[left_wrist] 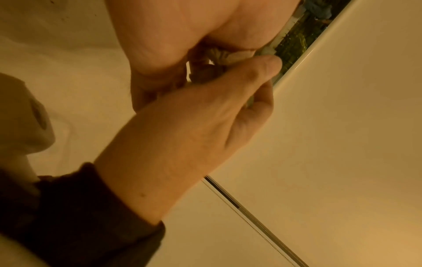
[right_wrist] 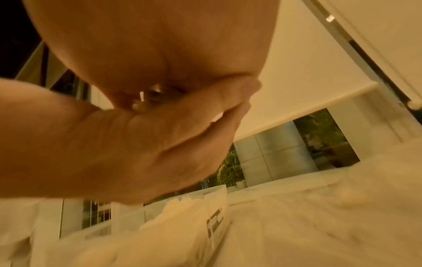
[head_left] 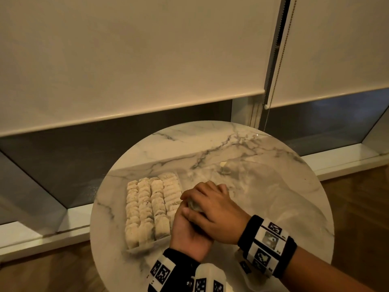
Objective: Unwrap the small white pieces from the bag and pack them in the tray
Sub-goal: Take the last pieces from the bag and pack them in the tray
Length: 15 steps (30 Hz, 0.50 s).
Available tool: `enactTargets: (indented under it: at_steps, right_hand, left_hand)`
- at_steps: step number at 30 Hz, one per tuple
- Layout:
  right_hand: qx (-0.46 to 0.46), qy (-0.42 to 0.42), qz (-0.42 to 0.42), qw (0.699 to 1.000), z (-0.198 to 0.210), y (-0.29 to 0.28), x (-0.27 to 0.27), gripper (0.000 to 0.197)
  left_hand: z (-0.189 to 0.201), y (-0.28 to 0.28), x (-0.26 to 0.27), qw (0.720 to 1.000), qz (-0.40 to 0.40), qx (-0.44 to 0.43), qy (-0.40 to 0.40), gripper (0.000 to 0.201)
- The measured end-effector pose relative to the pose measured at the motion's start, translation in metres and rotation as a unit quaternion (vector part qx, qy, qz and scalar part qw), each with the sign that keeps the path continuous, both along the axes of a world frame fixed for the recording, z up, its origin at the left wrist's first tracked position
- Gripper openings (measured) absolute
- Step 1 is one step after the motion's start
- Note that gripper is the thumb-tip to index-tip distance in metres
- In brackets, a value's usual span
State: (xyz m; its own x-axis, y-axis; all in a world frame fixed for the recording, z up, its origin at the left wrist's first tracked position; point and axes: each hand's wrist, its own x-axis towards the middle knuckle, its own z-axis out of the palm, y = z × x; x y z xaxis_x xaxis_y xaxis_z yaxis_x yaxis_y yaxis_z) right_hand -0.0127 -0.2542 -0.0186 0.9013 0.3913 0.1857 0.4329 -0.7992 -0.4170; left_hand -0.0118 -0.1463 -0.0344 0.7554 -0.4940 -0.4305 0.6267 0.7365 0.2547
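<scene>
A clear tray (head_left: pixel 147 247) on the round marble table (head_left: pixel 263 197) holds rows of small white pieces (head_left: pixel 147 207); it lies left of my hands. Both hands meet just right of the tray. My left hand (head_left: pixel 186 216) comes up from below and my right hand (head_left: pixel 207 199) lies over it from the right. Between their fingers sits a small crumpled wrapped piece (head_left: pixel 194 205), held by both hands. In the left wrist view the right hand's thumb (left_wrist: pixel 262 66) pinches the wrapped piece (left_wrist: pixel 221 56). The right wrist view shows only a glimpse of the piece (right_wrist: pixel 155 92) between the palms. No bag is visible.
A small pale scrap (head_left: pixel 224 165) lies on the marble beyond my hands. The table's rim (head_left: pixel 328 218) curves close on the right. Roller blinds (head_left: pixel 147 60) hang behind, with a bead chain (head_left: pixel 273 81). The tray's wall (right_wrist: pixel 214 196) shows below my right palm.
</scene>
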Motion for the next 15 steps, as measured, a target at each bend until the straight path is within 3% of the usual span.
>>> enactTargets:
  at_steps: [4, 6, 9, 12, 15]
  right_hand:
    - [-0.095, -0.018, -0.030, 0.995, -0.003, 0.004, -0.010, 0.052]
    - [-0.081, 0.000, -0.043, 0.996, 0.001, 0.002, -0.015, 0.057]
    - [0.076, 0.024, -0.075, 0.994, 0.012, -0.015, -0.026, 0.054]
    - [0.306, 0.049, -0.133, 0.941, 0.029, -0.043, -0.045, 0.031]
    - [0.398, 0.109, -0.158, 0.897, 0.045, -0.075, -0.071, 0.014]
  left_hand:
    - [-0.001, 0.003, -0.001, 0.999, -0.022, 0.015, -0.019, 0.049]
    - [-0.005, 0.005, -0.001, 0.999, -0.042, 0.023, -0.002, 0.049]
    - [-0.011, 0.008, 0.001, 0.997, -0.052, 0.023, 0.050, 0.041]
    - [-0.016, 0.008, 0.002, 0.996, -0.059, 0.040, 0.060, 0.019]
    - [-0.020, 0.004, 0.002, 0.993, -0.080, 0.061, 0.060, 0.007]
